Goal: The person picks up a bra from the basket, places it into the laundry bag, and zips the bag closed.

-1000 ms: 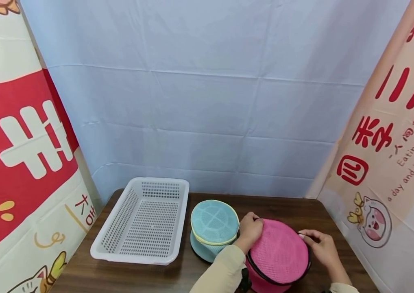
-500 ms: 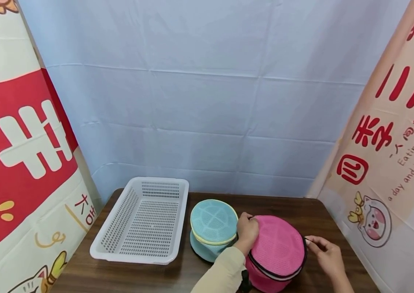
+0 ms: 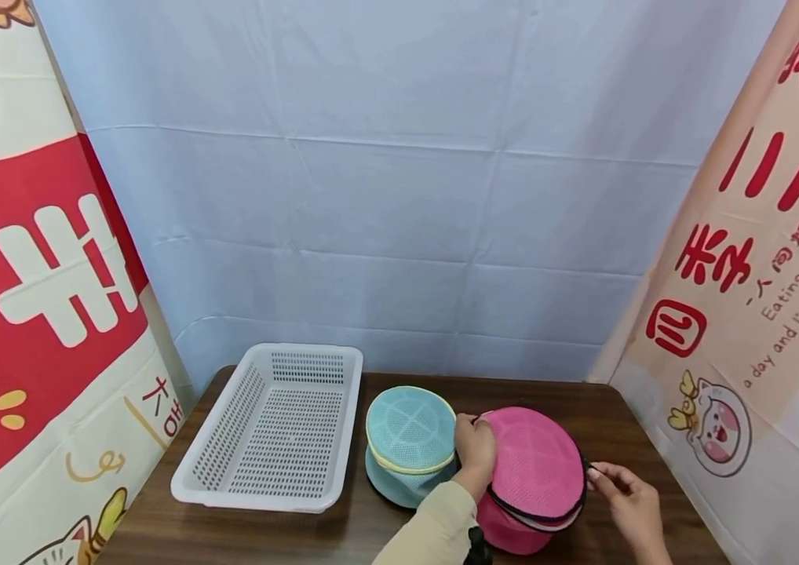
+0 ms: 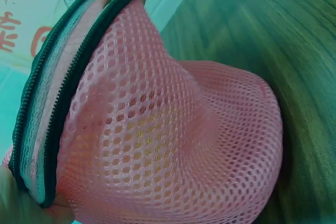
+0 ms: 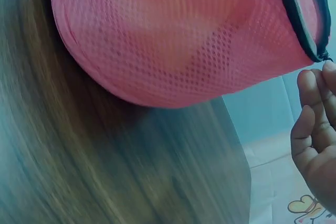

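A round pink mesh laundry bag (image 3: pixel 534 459) stands on the table. The black zipper (image 4: pixel 63 93) round its top is partly undone, with a gap between the two rows of teeth in the left wrist view. My left hand (image 3: pixel 476 451) grips the bag's rim at the left. At the right side, my right hand (image 3: pixel 631 506) pinches the zipper's end, where the pull (image 5: pixel 326 56) sits at the fingertips. Something yellowish shows dimly through the mesh in the left wrist view. Left of the bag is a blue mesh laundry bag (image 3: pixel 410 428) with yellow trim.
A white plastic basket (image 3: pixel 184 475) with slotted walls stands at the left of the dark wooden table (image 3: pixel 512 388). Cloth backdrops hang behind and at both sides. The blue bag is close beside my left forearm.
My right hand has moved slightly right and toward me along the rim. The pink bag has shifted a little away from me, and a pale gap has appeared below its front zipper edge.
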Demonstrator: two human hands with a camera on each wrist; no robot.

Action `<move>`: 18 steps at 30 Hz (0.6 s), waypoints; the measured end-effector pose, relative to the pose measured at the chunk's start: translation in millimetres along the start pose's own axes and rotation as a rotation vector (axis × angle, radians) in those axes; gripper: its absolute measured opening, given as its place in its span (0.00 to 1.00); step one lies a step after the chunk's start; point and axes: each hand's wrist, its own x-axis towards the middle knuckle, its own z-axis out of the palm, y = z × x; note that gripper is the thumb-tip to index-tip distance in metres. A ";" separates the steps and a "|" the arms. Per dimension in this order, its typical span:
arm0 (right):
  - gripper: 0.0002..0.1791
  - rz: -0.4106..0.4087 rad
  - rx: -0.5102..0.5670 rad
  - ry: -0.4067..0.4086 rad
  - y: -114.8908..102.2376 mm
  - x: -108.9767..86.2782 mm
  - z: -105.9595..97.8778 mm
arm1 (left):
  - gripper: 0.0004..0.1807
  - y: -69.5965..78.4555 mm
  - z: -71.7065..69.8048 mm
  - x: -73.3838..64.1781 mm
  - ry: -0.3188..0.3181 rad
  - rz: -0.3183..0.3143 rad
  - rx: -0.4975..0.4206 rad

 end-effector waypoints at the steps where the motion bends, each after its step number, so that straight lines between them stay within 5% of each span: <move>1: 0.09 0.004 0.021 -0.008 6.6 1.0 -0.7 | 0.04 -0.7 0.3 -0.3 0.013 0.009 -0.001; 4: 0.08 0.025 0.129 -0.026 37.5 7.9 -4.5 | 0.04 -3.6 0.3 0.8 0.080 0.053 0.004; 9: 0.10 0.063 0.138 -0.060 69.8 11.8 -6.5 | 0.04 -7.9 0.1 4.9 0.169 0.125 0.007; 18: 0.10 0.059 0.153 -0.022 17.6 -3.6 3.2 | 0.04 -5.1 -4.8 2.9 0.114 0.087 0.033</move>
